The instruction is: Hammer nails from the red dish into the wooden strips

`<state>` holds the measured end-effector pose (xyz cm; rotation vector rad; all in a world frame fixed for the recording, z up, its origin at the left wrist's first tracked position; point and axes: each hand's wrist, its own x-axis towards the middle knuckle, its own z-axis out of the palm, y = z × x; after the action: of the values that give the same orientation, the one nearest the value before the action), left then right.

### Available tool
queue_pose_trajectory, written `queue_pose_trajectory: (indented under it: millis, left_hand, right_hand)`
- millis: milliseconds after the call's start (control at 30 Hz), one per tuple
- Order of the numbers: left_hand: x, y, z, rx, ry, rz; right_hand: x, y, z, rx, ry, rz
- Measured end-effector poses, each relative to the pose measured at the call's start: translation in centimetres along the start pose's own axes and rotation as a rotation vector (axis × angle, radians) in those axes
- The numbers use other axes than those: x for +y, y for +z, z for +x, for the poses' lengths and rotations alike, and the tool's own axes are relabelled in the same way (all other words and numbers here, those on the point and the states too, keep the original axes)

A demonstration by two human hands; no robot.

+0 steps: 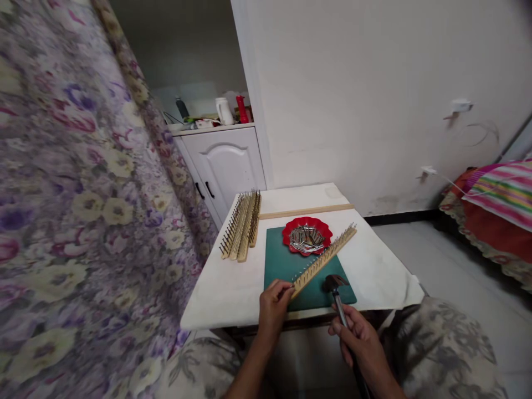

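My left fingers [286, 286] pinch the near end of a nail-studded wooden strip [318, 266], which slants across the green mat [276, 257] beside the red dish [306, 235] of nails. My right fingers [353, 327] are wrapped around the hammer [336, 285], its head over the mat's near right part. More studded strips [243, 224] lie left on the white tabletop [216, 293].
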<state>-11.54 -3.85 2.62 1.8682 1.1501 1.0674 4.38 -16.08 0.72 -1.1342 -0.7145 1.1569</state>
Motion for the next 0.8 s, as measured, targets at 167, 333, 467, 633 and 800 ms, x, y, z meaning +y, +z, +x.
queue_pose_trajectory:
  millis: [167,333,467,633,800]
  left_hand:
    - [-0.2,0.2,0.3,-0.001,0.017,0.033]
    - [-0.6,0.4,0.4,-0.025,0.012,0.056]
    - [-0.6,0.5,0.4,-0.022,0.026,0.083]
    - [-0.5,0.7,0.4,-0.030,0.040,0.138]
    - [-0.9,1.0,0.2,-0.025,0.048,0.149]
  right_hand:
    - [0.0,-0.3,0.1,0.001,0.009,0.006]
    - [0.3,-0.6,0.1,-0.013,0.020,0.010]
    - [-0.2,-0.8,0.0,-0.044,0.019,-0.022]
    - [-2.6,-0.4,-0.2,-0.178,0.015,-0.042]
    - [-4.3,1.2,0.4,-0.348,0.028,-0.084]
